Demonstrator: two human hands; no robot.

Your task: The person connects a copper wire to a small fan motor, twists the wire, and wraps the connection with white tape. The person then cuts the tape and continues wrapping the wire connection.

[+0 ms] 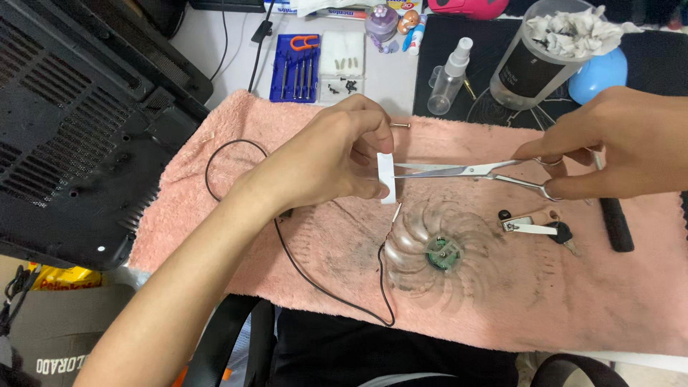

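My left hand pinches a small white strip of tape above a pink towel. My right hand holds silver scissors by the finger loops, with the blades closed on or right at the strip's edge. Just below the strip lies a clear plastic fan with a green hub, and a thin black cable runs from it across the towel in a loop.
An upturned black laptop base fills the left. A blue screwdriver set, a spray bottle, a clear cup of tissues, a nail clipper with keys and a black stick lie around.
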